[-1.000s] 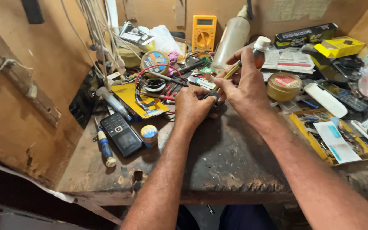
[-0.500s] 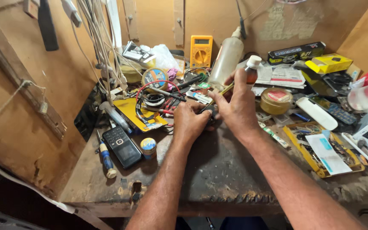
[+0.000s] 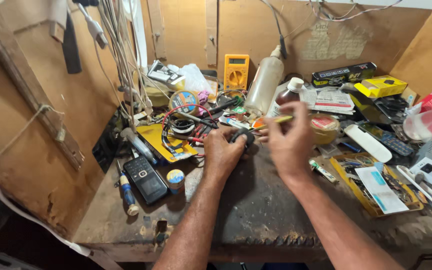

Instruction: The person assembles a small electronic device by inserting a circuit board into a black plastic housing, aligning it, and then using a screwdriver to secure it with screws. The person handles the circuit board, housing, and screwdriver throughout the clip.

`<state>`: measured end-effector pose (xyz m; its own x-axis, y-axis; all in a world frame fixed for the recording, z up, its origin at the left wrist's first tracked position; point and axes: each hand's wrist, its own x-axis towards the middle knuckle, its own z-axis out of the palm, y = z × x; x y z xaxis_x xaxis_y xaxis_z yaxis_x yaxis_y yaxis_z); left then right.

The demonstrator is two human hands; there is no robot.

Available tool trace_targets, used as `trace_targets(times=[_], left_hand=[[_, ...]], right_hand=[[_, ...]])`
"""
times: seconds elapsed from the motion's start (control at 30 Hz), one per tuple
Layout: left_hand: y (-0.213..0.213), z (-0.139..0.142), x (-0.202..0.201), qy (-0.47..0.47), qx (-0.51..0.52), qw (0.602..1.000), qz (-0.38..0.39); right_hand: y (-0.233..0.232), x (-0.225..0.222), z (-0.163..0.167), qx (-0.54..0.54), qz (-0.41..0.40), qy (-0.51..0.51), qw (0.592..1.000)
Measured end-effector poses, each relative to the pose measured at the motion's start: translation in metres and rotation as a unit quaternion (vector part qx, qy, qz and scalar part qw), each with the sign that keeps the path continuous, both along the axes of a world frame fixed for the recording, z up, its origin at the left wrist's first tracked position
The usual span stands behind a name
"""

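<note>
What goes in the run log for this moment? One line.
left hand: holds small black part | right hand: holds yellow-handled tool | surface: cluttered workbench

Near me the table [image 3: 256, 210] is bare between my forearms and toward its front edge, so my fingers can pass there. To my left the phone [image 3: 146, 178], small tin [image 3: 176, 180] and screwdriver [image 3: 126, 192] crowd the way. To my right lies the yellow tray [image 3: 376, 192]. Ahead, wires [image 3: 186, 125], bottles [image 3: 266, 87] and tape roll [image 3: 324, 129] block reach.
</note>
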<state>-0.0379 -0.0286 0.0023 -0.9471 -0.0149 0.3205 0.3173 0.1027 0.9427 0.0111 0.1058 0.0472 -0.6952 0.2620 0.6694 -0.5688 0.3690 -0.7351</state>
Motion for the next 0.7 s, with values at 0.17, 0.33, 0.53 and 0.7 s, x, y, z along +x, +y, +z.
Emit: trace_targets(times=[0.17,0.33,0.53,0.7], left_hand=[[-0.001,0.002,0.005,0.142,-0.1,0.973,0.153],[0.002,-0.001,0.008,0.191,-0.104,0.963,0.159],[0.003,-0.005,0.009,0.258,-0.169,0.932,0.191],[0.006,-0.007,0.008,0.268,-0.198,0.928,0.168]], right_hand=[[0.016,0.017,-0.03,-0.005,-0.081,-0.036,0.996],[0.019,0.019,-0.041,0.178,-0.172,-0.058,0.967],[0.018,0.032,-0.029,0.281,-0.207,0.013,0.937],[0.039,0.063,-0.014,0.149,-0.134,-0.101,0.974]])
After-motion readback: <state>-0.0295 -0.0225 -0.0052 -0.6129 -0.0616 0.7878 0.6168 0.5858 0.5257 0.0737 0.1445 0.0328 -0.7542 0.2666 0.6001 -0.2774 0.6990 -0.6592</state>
